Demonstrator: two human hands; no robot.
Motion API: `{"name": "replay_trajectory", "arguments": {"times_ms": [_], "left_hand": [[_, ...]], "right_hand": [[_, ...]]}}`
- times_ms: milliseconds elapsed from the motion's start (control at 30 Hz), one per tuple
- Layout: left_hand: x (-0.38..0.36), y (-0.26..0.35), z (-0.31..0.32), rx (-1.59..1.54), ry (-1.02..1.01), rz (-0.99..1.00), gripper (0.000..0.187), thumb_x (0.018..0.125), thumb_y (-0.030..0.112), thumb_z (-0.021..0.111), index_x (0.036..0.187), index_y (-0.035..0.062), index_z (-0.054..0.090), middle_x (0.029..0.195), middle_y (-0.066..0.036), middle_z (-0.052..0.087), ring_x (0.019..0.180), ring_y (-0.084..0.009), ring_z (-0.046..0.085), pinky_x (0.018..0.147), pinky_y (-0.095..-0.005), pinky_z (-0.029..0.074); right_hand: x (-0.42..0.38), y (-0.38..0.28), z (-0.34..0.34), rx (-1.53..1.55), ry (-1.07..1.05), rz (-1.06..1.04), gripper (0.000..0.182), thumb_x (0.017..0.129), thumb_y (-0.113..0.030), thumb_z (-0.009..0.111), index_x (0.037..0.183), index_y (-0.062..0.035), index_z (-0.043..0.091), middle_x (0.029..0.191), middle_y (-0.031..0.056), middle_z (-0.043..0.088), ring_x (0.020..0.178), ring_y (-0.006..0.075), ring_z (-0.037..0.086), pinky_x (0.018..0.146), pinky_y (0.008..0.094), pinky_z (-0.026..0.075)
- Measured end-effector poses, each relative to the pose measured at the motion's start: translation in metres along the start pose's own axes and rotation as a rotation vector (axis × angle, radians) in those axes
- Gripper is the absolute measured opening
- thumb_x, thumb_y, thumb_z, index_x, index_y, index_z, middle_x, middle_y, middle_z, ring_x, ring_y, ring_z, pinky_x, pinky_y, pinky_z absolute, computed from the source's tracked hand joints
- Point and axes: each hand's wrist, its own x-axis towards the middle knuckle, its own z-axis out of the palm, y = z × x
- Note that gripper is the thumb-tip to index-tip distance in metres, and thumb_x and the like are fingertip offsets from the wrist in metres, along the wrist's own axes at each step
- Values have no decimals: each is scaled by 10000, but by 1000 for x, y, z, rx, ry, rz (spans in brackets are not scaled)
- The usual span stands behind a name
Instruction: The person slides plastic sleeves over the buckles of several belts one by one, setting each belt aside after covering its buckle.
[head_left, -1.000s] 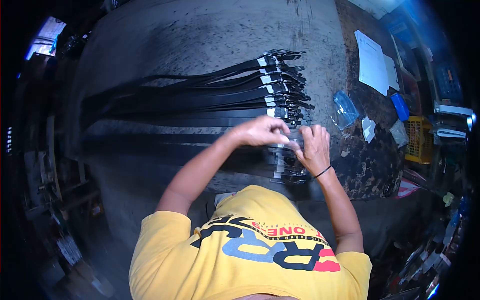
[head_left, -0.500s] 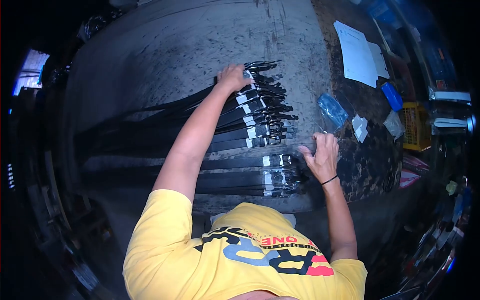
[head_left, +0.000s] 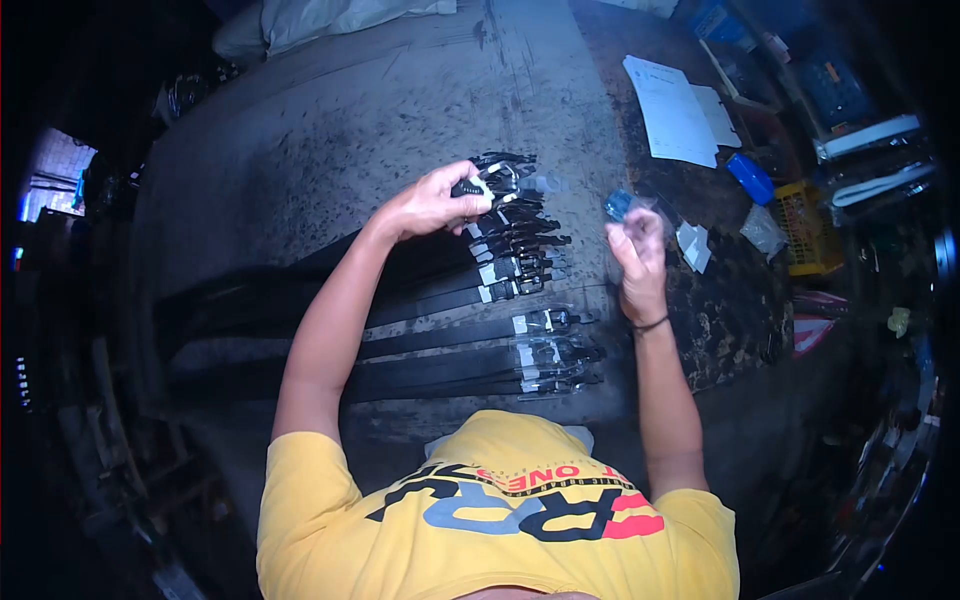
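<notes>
Several black belts (head_left: 400,305) with buckles and white tags lie side by side on the dark table (head_left: 330,130). At the upper end of the row, my left hand (head_left: 430,205) grips a belt near its white tag, with the metal buckle (head_left: 503,180) sticking out beyond the fingers. My right hand (head_left: 640,250) is to the right of the buckles, its fingers pinched on what looks like thin clear plastic, blurred by motion. Just beyond those fingers lies a blue-tinted clear plastic packet (head_left: 617,205), partly hidden by the hand.
White papers (head_left: 670,110) lie at the upper right, with a blue object (head_left: 750,179) below them. Small white slips (head_left: 693,246), a crumpled clear bag (head_left: 764,232) and a yellow basket (head_left: 803,225) are on the right. Pale sacks (head_left: 340,22) lie at the far edge.
My left hand has lifted a belt's buckle end off the row. My right hand has moved up to the plastic packet, and its fingers have closed. The view has shifted slightly.
</notes>
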Motion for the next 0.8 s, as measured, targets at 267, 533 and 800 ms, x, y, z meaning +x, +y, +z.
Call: {"name": "replay_trajectory", "arguments": {"times_ms": [267, 533, 800], "left_hand": [[-66, 19, 55, -40, -77, 91, 285, 832, 195, 673, 1035, 51, 535, 730, -7, 545, 610, -63, 502, 503, -216, 414], [-102, 33, 81, 66, -64, 161, 307, 836, 251, 677, 1038, 64, 543, 737, 19, 546, 625, -44, 499, 512, -199, 421], [-127, 42, 77, 120, 9, 215, 275, 846, 209, 656, 1048, 61, 541, 799, 6, 565, 679, -53, 537, 522, -194, 442]], "right_hand": [[-18, -30, 60, 708, 127, 2, 193, 901, -168, 593, 1042, -146, 464, 888, -23, 498, 791, 144, 596, 700, 330, 494], [-36, -60, 64, 715, -7, -80, 221, 869, -210, 637, 1003, -151, 472, 808, -38, 461, 663, 105, 501, 662, 311, 448], [-45, -66, 39, 102, 0, -386, 319, 806, -234, 715, 1000, -137, 482, 850, -4, 460, 725, 142, 470, 706, 322, 420]]}}
